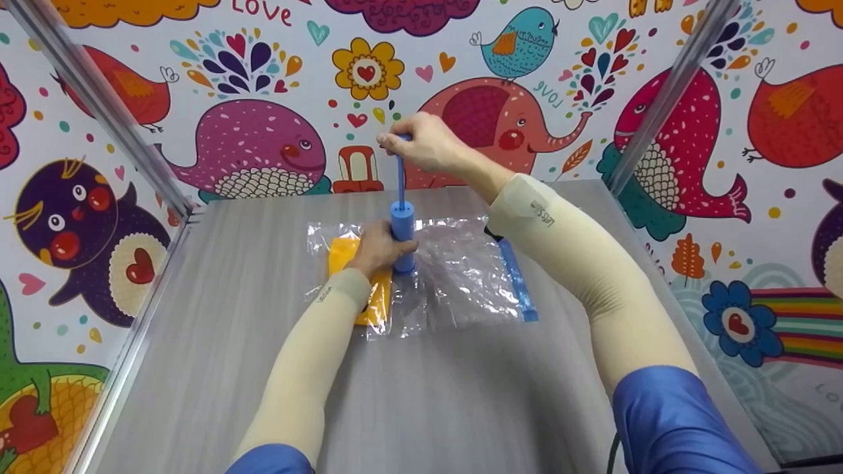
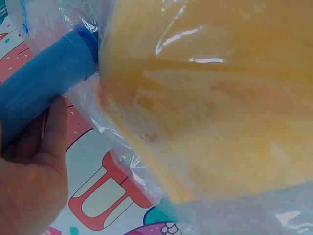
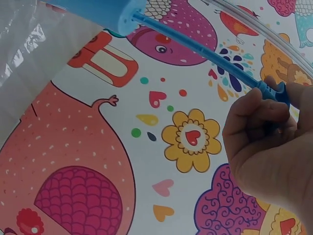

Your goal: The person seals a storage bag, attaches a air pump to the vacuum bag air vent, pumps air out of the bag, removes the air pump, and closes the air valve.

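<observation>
A blue hand pump (image 1: 402,217) stands upright on a transparent plastic bag (image 1: 461,276) lying on the table. My left hand (image 1: 379,250) grips the pump's barrel low down, fingers and thumb around it. Above, my right hand (image 1: 428,141) holds the pump's handle (image 3: 276,93), with the thin blue rod (image 3: 205,51) drawn far out of the barrel. In the left wrist view, the barrel's lower end (image 2: 80,51) meets the bag at a darker blue round piece. Folded orange-yellow material (image 2: 220,122) lies inside the bag's left part. A blue strip (image 1: 520,283) runs along the bag's right edge.
The grey wood-grain table (image 1: 250,263) reaches back to a cartoon-printed wall (image 1: 263,145). Metal posts (image 1: 112,105) stand at the left and right corners. A small black thing (image 1: 492,233) shows beside the right sleeve, partly hidden.
</observation>
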`<state>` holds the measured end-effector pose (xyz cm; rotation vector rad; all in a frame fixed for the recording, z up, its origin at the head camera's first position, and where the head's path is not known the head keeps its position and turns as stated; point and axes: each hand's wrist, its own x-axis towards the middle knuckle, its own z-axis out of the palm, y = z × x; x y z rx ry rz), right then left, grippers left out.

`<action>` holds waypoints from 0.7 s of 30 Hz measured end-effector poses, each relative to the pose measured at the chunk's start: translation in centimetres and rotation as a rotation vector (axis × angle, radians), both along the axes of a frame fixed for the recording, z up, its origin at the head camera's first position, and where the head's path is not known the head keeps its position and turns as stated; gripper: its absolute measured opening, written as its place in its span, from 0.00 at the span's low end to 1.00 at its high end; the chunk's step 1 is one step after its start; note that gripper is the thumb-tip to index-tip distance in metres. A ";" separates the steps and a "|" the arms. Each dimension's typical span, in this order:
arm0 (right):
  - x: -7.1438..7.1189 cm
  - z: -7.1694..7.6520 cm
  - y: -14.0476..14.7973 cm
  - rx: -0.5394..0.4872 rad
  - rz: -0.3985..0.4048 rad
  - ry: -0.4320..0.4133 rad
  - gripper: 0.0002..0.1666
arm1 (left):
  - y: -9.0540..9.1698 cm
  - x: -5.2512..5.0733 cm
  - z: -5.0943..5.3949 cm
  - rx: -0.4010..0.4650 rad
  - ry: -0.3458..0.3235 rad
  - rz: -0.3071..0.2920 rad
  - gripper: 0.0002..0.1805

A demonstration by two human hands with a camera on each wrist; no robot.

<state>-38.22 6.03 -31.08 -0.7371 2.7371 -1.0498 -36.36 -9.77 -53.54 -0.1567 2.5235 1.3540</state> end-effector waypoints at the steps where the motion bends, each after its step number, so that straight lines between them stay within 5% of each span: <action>1: -0.1 -0.4 -0.1 0.016 0.011 0.000 0.22 | 0.0 0.0 0.0 -0.006 0.008 -0.002 0.38; 13: -0.7 -5.2 -0.3 0.130 0.072 -0.091 0.23 | -0.1 0.1 -0.1 -0.109 0.129 -0.061 0.34; 21: -0.5 -8.1 -0.5 0.164 0.072 -0.142 0.23 | 0.0 -0.1 -0.3 -0.125 0.151 -0.077 0.33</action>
